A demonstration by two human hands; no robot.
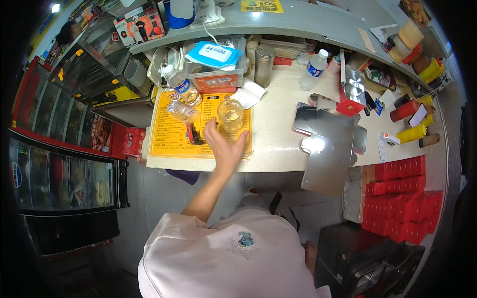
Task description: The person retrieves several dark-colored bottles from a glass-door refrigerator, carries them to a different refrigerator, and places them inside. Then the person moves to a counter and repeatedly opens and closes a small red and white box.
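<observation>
My left hand (224, 147) reaches over the counter with thumb and fingers apart, at the near side of a clear glass cup (230, 116) holding some pale liquid. Whether the fingers touch the glass is hard to tell. The cup stands on a yellow printed menu sheet (167, 145). Left of the hand lie a small red-and-black item (193, 134) and a clear plastic cup (182, 111) on its side. Behind them a water bottle (182, 85) leans, partly filled. Down at my right side, a bit of my right hand or forearm (309, 256) shows past the shirt; its fingers cannot be made out.
A plastic bin with a blue wipes pack (214, 54), a metal shaker (264, 67) and crumpled tissue (249, 93) stand behind the cup. Another water bottle (313, 70) is farther right. A shiny metal panel (328, 149) overhangs the counter's front edge. Red boxes (400, 201) are stacked below right.
</observation>
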